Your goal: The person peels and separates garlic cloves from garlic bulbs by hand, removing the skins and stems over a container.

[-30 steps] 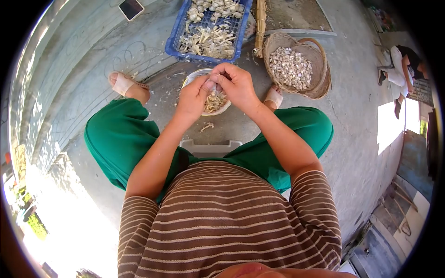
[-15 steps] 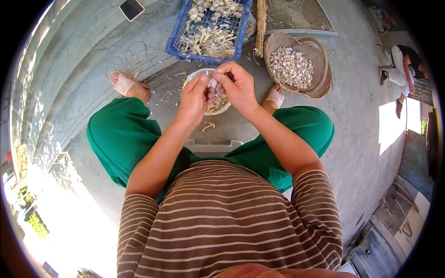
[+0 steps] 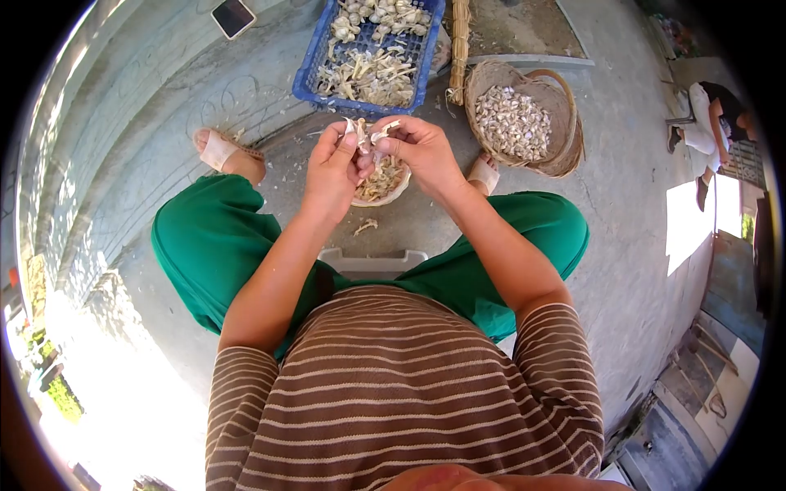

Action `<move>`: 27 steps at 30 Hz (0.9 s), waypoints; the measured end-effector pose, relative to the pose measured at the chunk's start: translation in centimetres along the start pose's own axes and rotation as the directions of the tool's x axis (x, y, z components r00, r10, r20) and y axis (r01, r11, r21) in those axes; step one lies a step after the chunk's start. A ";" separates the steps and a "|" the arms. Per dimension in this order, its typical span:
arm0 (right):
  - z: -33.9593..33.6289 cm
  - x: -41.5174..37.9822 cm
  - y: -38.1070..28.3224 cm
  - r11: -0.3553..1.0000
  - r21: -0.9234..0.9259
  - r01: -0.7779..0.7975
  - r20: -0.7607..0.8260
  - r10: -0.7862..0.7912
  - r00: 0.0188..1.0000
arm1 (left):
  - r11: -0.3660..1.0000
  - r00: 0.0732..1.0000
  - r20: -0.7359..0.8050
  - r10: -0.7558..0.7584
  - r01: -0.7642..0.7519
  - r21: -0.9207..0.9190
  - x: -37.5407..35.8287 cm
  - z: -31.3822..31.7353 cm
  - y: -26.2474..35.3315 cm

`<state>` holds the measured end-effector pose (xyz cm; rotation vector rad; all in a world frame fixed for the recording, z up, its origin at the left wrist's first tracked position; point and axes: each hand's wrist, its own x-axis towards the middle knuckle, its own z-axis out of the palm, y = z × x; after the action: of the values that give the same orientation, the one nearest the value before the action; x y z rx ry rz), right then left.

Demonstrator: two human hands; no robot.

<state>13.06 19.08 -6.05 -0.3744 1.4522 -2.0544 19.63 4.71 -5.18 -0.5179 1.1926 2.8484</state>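
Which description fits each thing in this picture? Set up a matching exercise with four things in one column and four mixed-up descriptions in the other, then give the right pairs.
Things:
1. blue crate
2. woven basket
3. white bowl
4. garlic bulb

Descriptions:
A. held between both hands
B. on the ground below the hands, holding peelings
C. far side, holds whole bulbs and stalks
D. by the right foot, full of cloves

Pairs: 1-C, 2-D, 3-B, 4-A

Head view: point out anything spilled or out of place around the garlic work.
Papery scraps lie on the concrete below the white bowl of peelings, and more are strewn beside the blue crate. Both hands hold the garlic above that bowl. Otherwise nothing looks askew.
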 end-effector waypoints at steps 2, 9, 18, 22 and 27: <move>0.3 0.1 0.0 0.976 0.214 -0.040 -0.050 0.052 0.997 | 0.999 0.999 0.020 -0.026 0.026 -0.038 -0.2 0.5 0.6; -0.6 -0.1 -0.4 0.914 0.395 -0.097 -0.032 0.119 0.992 | 0.994 0.995 0.041 -0.096 0.098 -0.051 -0.3 0.8 0.9; 0.4 -0.1 -0.7 0.998 -0.034 -0.057 0.069 0.059 0.996 | 0.989 0.995 0.076 -0.064 0.053 0.141 -0.4 -0.2 -0.3; 1.1 -0.4 0.3 0.980 -0.198 0.025 -0.049 -0.035 0.998 | 0.990 0.993 0.086 -0.082 0.071 0.121 -0.6 0.1 -0.5; 0.7 -0.6 0.8 0.990 0.111 -0.082 -0.107 0.094 0.990 | 0.991 0.995 0.031 -0.098 0.095 0.097 -0.7 0.7 -0.5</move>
<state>14.10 18.74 -6.47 -0.1505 1.3906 -2.1001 20.18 5.67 -4.86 -0.5038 1.2542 2.6934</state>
